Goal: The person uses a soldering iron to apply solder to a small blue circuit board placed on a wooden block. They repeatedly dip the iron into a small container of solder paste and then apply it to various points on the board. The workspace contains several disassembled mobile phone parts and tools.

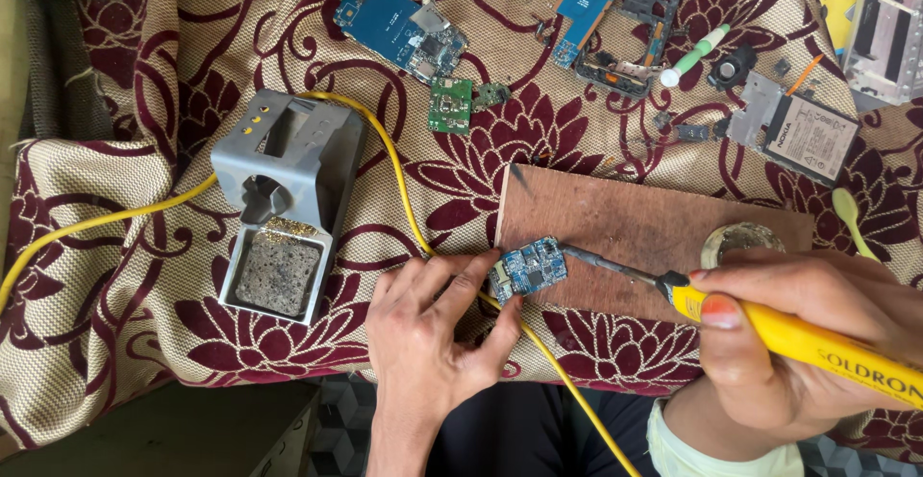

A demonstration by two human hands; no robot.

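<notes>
My right hand (779,342) was wrapped firmly around a yellow soldering iron (769,328), its dark metal tip laid against the right edge of a small blue circuit board (529,267). My left hand (437,328) pinched that board between thumb and fingertips at its left side, holding it down on the near left corner of a brown wooden board (625,227). A round tin (740,239) sat on the wood just beyond my right thumb. The iron's yellow cord (404,188) ran under my left hand and looped back past a grey iron stand (284,198) with its sponge tray, well to the left. All of it lay on a cream and maroon flowered cloth (144,246), with more opened phone boards (404,30) scattered along the far edge.
</notes>
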